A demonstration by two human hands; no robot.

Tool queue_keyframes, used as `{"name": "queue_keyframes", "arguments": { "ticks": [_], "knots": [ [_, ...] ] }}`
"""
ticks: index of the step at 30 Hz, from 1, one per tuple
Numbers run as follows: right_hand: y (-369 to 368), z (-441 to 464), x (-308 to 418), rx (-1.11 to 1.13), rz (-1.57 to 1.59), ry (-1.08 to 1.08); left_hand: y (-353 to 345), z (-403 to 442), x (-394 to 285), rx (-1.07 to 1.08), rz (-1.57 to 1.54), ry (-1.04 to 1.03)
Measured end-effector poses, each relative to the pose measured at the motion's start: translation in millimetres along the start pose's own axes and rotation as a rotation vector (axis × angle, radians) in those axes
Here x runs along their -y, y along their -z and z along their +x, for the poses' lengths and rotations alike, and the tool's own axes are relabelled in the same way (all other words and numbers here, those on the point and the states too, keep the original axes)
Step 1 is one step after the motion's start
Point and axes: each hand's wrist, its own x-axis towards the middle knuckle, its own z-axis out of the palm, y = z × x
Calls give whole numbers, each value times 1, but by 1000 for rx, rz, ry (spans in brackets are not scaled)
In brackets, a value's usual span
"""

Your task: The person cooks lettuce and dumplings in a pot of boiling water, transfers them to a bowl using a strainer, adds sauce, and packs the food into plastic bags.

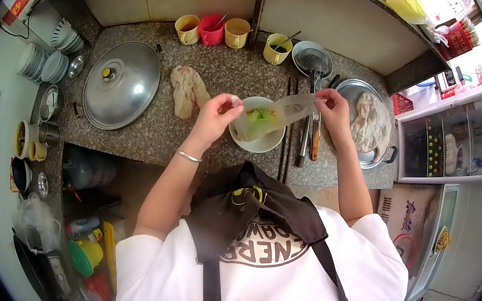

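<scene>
My left hand [220, 116] pinches one end of a translucent plastic bag [296, 107]. At the other end, my right hand [334, 112] grips it between thumb and fingers. Stretched between both hands, the bag hangs over a white bowl [261, 143] on the counter. Leafy green food [261, 119] with some orange-red bits shows through the plastic; I cannot tell whether it lies in the bowl or in the bag. A pair of long dark chopsticks [289, 144] lies right of the bowl, beside a wooden-handled tool [316, 141].
A large lidded pan [130, 83] stands at the left, with a crumpled cloth [188, 89] beside it. Several cups [237, 33] line the back wall. A strainer [312, 60] rests on bowls. At the right, a metal pan [368, 160] holds a pale cloth [370, 122].
</scene>
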Motion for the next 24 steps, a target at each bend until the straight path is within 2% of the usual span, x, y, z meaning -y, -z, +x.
{"name": "queue_keyframes", "arguments": {
  "ticks": [3, 6, 10, 12, 14, 16, 18, 20, 21, 23, 24],
  "knots": [
    [0, -3, 7, 21, 71, 3, -6, 12, -6, 59, 220, -144],
    [4, -13, 4, 65, 72, -14, -10, 14, -7, 17, 299, -143],
    [2, -22, 4, 183, 56, -101, -11, 24, 20, 167, 262, -259],
    [-8, -24, 13, 121, 4, 114, -22, 22, 20, 278, 150, -247],
    [-18, -24, 28, 135, -74, 212, -31, 27, 28, 297, 167, -264],
    [-31, -25, 42, 229, -68, 197, -38, 27, 37, 302, 390, -128],
    [-44, -27, 47, 343, -16, 352, -50, 26, 42, 283, 514, -134],
    [-47, -27, 59, 524, -34, 321, -53, 32, 66, 231, 427, -493],
    [-49, -23, 51, 453, -3, 339, -53, 34, 67, 229, 429, -496],
    [-51, -13, 45, 278, -18, 379, -54, 36, 65, 116, 295, -263],
    [-52, -11, 38, 282, -19, 381, -52, 37, 66, 111, 293, -264]
  ]
}}
